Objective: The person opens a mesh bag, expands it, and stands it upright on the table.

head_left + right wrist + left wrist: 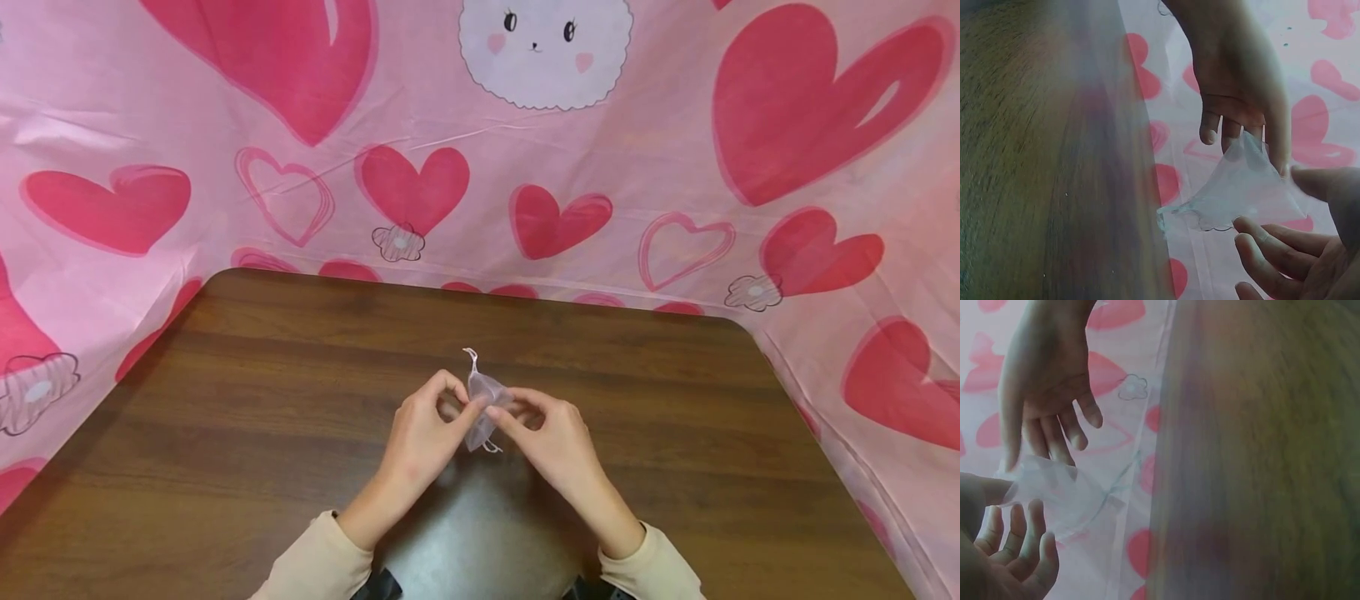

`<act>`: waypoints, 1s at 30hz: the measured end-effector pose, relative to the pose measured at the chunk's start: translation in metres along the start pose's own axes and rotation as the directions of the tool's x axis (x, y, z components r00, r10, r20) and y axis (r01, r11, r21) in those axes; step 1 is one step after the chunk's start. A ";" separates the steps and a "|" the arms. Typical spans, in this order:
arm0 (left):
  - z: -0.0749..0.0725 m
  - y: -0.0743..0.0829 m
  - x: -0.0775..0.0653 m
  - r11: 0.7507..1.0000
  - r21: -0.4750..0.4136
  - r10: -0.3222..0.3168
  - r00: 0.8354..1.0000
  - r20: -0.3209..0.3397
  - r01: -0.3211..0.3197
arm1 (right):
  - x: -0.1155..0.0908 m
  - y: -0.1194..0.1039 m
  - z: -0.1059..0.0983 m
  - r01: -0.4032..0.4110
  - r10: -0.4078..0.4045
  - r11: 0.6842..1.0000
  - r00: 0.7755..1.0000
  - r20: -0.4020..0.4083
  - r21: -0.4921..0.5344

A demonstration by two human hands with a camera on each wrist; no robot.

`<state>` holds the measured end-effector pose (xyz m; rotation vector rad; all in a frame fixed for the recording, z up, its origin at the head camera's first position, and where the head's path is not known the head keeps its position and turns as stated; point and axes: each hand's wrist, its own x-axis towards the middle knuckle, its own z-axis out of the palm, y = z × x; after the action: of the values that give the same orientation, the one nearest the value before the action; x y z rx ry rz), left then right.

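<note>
Both hands hold a small sheer white drawstring pouch [486, 398] above the table. My left hand [422, 431] pinches its left side between thumb and fingertips. On the other side my right hand [558, 439] pinches the fabric the same way, the two thumbs almost meeting. A thin string loop sticks up at the pouch's top, and another hangs below. In the right wrist view the pouch [1241, 184] spreads out as a see-through triangle between the hands. The left wrist view shows the pouch [1063, 494] with its string trailing to the right. Nothing can be made out inside it.
A dark brown wooden table [262, 375] with rounded far corners lies under the hands. Behind and beside it hangs a pink cloth [420, 125] printed with red hearts. Light reflects off the table's near middle.
</note>
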<state>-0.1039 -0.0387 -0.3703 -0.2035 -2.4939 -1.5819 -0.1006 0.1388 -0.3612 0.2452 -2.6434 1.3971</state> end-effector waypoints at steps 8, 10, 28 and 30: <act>-0.001 -0.001 0.002 0.999 -0.035 -0.034 0.999 -0.004 0.034 | 0.000 0.000 -0.002 0.009 -0.010 0.998 1.000 -0.023 -0.070; -0.001 -0.001 0.002 0.998 -0.050 -0.036 0.999 0.003 0.036 | -0.001 -0.001 -0.002 0.005 -0.007 0.996 1.000 -0.021 -0.085; -0.003 0.002 0.003 1.000 -0.017 -0.016 1.000 0.021 0.016 | -0.003 0.000 -0.005 0.036 -0.055 0.972 0.995 -0.077 -0.232; -0.006 0.001 0.004 1.000 -0.006 -0.026 0.999 0.020 0.026 | -0.002 0.001 -0.006 0.051 -0.075 0.971 0.993 -0.095 -0.232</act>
<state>-0.1076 -0.0431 -0.3660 -0.1894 -2.5164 -1.6057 -0.0990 0.1440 -0.3587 0.2213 -2.6545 1.0440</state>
